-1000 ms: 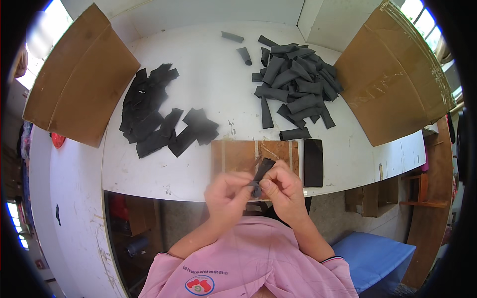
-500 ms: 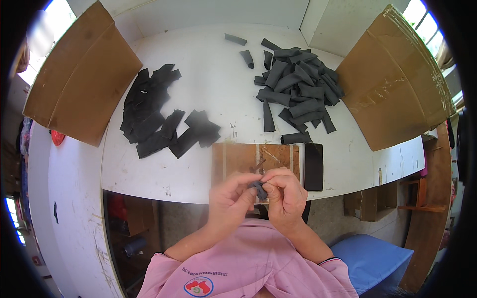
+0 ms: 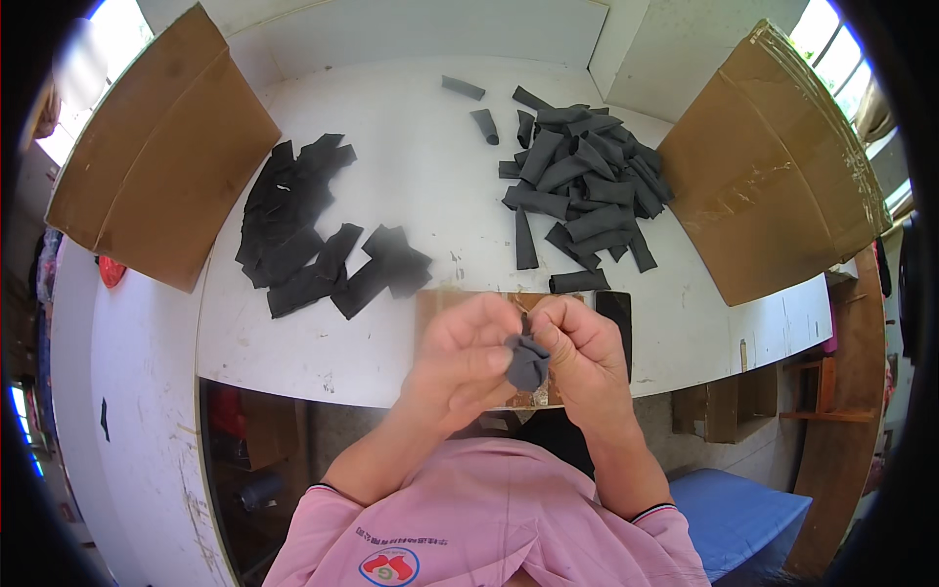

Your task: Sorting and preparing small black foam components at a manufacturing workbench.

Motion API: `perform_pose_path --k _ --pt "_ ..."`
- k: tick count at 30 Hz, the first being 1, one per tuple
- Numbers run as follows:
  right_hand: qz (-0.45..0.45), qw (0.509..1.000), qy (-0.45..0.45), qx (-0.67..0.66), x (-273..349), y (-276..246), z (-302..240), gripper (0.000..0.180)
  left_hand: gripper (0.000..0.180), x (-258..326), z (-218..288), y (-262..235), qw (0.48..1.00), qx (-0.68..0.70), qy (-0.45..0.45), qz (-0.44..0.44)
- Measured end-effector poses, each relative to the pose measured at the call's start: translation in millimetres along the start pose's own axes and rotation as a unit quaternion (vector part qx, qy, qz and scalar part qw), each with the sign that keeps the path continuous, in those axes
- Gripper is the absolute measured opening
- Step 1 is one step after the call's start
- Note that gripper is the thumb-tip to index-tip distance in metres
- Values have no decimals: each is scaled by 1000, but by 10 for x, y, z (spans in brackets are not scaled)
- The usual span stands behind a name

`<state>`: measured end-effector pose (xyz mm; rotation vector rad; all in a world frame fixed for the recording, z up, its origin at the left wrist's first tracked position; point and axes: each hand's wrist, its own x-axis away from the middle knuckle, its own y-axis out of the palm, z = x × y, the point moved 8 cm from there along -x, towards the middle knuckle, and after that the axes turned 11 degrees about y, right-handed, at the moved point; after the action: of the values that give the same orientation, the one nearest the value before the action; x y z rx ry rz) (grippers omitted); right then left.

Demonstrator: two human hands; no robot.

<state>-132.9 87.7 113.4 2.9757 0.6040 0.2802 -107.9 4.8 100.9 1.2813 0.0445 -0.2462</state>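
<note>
Between my two hands, above the table's front edge, is a bunched dark grey fabric piece. My left hand, a little blurred, grips it from the left between thumb and fingers. From the right, my right hand pinches its upper end with thumb and forefinger. Beneath the hands lies a brown wooden board, mostly covered by them. A pile of rolled dark grey fabric tubes is at the back right. Flat dark fabric pieces lie overlapped on the left.
Cardboard panels stand at the left and right of the white table. A black flat block lies beside the board. Below the table, a blue sheet is at the right and shelves are at the left.
Both hands have moved slightly up and apart. The fabric piece now shows larger and more opened out between them. My left hand's fingers have spread from their tight pinch.
</note>
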Motion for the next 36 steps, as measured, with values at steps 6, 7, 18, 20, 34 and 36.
perform_pose_path --k 6,7,18,20,34,36 --pt "-54 973 186 -126 -250 -110 655 17 27 -51 -208 -658 975 181 -60 115" --pt "-62 956 231 -172 -227 -101 830 19 27 -10 -230 -729 975 182 -60 117" --pt "-141 982 107 -69 -370 -116 785 17 34 97 -23 -459 927 -364 36 77" --pt "-134 976 135 -102 -328 -119 955 17 34 115 -35 -604 946 -311 46 78" --pt "-115 982 121 -86 -374 -87 806 19 34 99 -148 -800 994 -53 33 86" --pt "-91 990 99 -48 -458 -146 745 19 33 32 -85 -663 983 -141 69 94"
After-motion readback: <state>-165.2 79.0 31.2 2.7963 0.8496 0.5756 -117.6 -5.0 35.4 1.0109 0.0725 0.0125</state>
